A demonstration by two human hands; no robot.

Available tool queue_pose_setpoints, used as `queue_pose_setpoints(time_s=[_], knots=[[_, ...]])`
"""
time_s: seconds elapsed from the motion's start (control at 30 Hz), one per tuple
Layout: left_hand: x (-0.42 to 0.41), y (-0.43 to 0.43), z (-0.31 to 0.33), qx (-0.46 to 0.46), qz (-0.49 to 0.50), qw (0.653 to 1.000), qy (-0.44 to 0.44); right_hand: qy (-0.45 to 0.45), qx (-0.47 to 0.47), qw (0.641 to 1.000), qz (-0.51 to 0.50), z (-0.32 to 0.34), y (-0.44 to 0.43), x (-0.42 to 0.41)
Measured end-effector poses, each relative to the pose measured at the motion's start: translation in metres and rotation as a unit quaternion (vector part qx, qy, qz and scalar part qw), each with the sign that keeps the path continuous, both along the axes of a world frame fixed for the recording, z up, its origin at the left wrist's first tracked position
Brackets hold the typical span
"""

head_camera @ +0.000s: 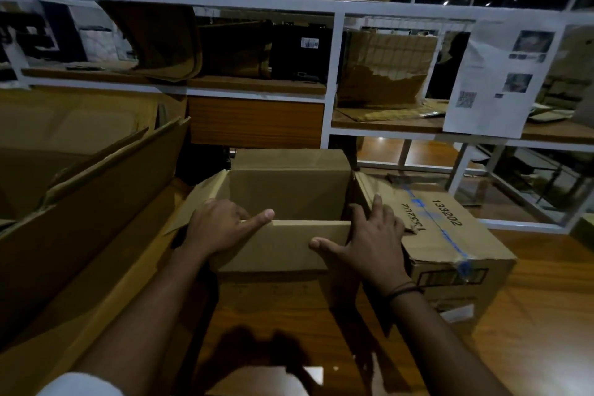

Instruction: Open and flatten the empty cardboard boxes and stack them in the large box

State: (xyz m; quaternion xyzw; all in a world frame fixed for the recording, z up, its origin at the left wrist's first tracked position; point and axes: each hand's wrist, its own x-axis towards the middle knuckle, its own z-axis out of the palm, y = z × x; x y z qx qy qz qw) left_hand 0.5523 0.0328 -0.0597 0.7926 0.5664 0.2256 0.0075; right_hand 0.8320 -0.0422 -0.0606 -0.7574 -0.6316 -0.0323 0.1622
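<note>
Gripping near-left corner of open box (283, 199) with left hand (221, 228), thumb along near flap (283, 246). Pressing right hand (373, 235) on near-right corner – fingers straight, clasping nothing. Sits centre on table (530, 315), flaps up; large box (96, 196) at 9 o'clock – taped box (450, 235) just beside at 3.
</note>
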Motion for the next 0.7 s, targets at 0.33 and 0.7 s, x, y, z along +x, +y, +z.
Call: queue_pose_setpoints(time_s=[0.33,0.7], knots=[[-0.036,-0.009,0.007,-0.065,0.045,0.992,-0.103,0.135,0.120,0.981,0.076,0.000,0.000,-0.018],[-0.017,-0.011,-0.002,0.104,-0.090,0.924,-0.357,0.238,0.140,0.961,0.011,-0.040,-0.033,0.016]])
